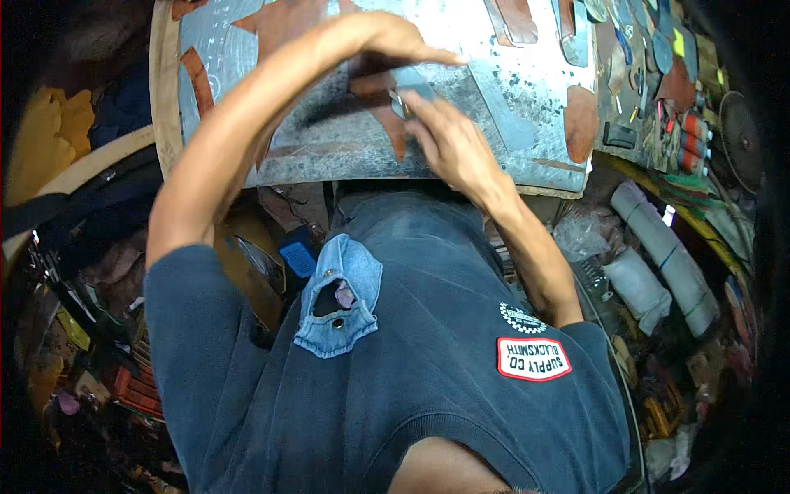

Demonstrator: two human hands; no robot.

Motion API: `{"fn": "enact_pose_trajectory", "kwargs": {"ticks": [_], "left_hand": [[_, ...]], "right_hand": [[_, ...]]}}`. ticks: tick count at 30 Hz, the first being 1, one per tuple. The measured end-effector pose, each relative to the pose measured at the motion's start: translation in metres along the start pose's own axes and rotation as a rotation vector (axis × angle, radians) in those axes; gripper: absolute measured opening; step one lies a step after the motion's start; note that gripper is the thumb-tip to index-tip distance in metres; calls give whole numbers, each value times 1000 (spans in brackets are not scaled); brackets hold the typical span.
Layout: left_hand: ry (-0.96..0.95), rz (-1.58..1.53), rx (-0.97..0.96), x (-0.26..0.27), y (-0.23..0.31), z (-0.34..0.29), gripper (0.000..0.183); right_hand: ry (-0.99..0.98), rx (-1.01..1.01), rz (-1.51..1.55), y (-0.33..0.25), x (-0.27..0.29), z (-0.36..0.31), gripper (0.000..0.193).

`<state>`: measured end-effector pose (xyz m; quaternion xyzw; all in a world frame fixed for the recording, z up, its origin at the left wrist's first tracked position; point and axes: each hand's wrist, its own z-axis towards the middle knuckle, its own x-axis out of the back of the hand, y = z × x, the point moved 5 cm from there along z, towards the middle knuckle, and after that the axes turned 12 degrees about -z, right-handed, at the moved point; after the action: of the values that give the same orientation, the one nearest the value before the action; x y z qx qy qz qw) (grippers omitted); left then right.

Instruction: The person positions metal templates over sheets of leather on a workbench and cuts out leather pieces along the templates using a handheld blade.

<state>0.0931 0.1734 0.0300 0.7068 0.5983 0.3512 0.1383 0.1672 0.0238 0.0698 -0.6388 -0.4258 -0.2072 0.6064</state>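
Over the worktable, my left hand (403, 39) reaches across from the left with its fingers stretched out, just above a piece of brown leather (390, 133). My right hand (451, 136) is closed in a pinch on a small tool with a shiny metal edge (398, 104); its exact kind cannot be made out. Beside those fingertips lies a blue-grey flat piece (414, 81), against the leather. Part of the leather is hidden under my left hand and forearm, in blurred shadow.
The metal-topped worktable (313, 169) carries a long grey strip (504, 107), a brown leather oval (581, 123) and a narrow leather strip (197, 81). At the right stands a side surface crowded with tools, scraps and red bottles (695, 140). Rolled grey material (662, 251) lies below it.
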Motion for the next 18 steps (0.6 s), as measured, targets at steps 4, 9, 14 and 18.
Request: {"fn": "enact_pose_trajectory", "kwargs": {"ticks": [4,9,14,18], "left_hand": [[-289,-216,58,15,6,26,88],[-200,-275,47,21,-2,6,92],[-174,-270,11,22,-3,2,92],[-160,-265,-3,21,-5,0,93]], "right_hand": [[138,-61,-267,7,-22,56,25],[34,-175,-341,7,-42,78,31],[256,-158,-301,2,-42,79,32],[256,-190,-335,0,-43,80,32]]}}
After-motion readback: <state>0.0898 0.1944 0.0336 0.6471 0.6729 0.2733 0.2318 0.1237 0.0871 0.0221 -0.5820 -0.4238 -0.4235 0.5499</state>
